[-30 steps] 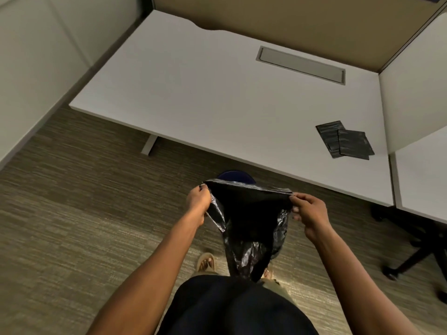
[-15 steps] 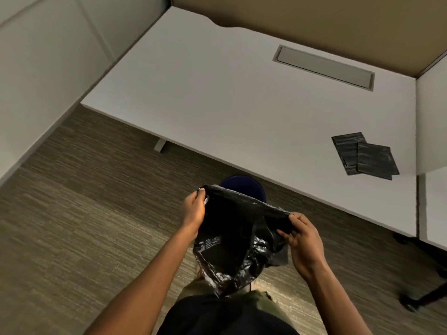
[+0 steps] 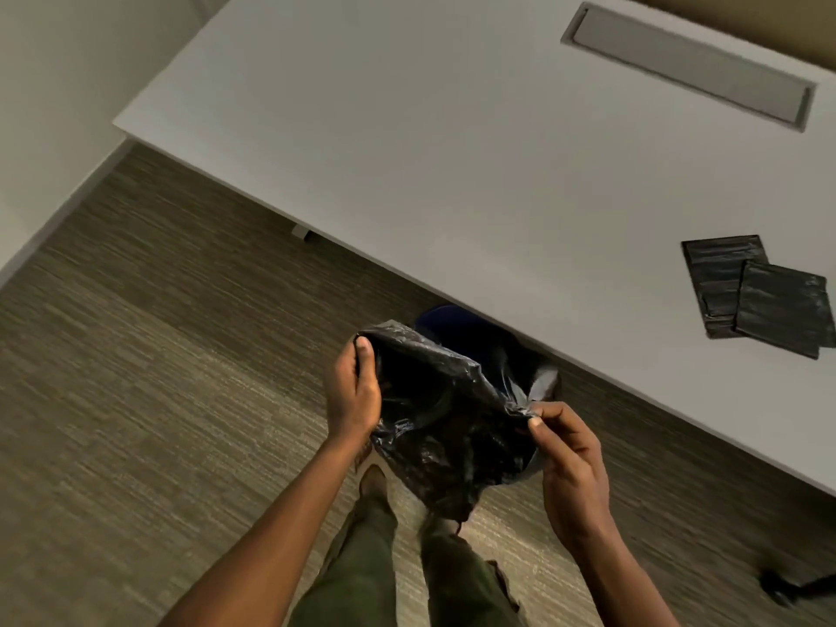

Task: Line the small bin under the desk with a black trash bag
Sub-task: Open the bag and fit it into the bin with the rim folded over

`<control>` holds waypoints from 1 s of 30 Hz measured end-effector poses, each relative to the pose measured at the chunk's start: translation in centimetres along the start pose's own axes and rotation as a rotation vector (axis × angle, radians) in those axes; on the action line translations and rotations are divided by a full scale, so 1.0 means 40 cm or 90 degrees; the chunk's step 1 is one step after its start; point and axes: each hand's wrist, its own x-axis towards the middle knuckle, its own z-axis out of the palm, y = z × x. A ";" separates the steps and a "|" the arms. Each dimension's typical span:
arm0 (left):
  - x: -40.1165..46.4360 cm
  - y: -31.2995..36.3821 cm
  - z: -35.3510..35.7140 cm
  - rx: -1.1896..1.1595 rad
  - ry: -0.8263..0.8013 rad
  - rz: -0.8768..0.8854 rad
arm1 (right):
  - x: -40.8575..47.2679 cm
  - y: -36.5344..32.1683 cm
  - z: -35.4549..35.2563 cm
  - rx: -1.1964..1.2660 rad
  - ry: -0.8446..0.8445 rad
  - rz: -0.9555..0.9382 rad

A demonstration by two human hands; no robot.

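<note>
I hold a black trash bag (image 3: 445, 423) in the air between both hands, its mouth pulled partly open toward me. My left hand (image 3: 353, 391) grips the rim on the left, my right hand (image 3: 567, 450) pinches the rim on the right. Behind the bag, a small dark blue bin (image 3: 445, 321) stands on the floor, half under the edge of the white desk (image 3: 452, 142). Only the bin's top rim shows; the bag hides the rest.
Two folded black trash bags (image 3: 760, 291) lie on the desk at the right. A grey cable-tray cover (image 3: 687, 65) sits at the desk's back. A desk leg (image 3: 301, 232) shows at the left, a chair base (image 3: 796, 586) at the bottom right. My legs stand on carpet below the bag.
The view has come closer and lower toward the bin. My hands have spread the bag's mouth wider, and the bag now hangs in front of the bin.
</note>
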 end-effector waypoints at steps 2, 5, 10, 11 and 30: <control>0.023 -0.055 0.021 0.017 0.000 -0.007 | 0.030 0.045 0.011 -0.020 -0.003 0.011; 0.060 -0.145 0.050 0.051 0.004 -0.011 | 0.079 0.123 0.033 -0.046 0.012 0.038; 0.125 -0.343 0.097 0.137 0.016 -0.063 | 0.185 0.281 0.050 -0.066 0.073 0.068; 0.135 -0.387 0.101 0.155 0.022 -0.076 | 0.205 0.313 0.050 -0.073 0.078 0.078; 0.186 -0.746 0.245 0.179 -0.103 -0.086 | 0.593 0.628 -0.079 -0.370 0.355 0.111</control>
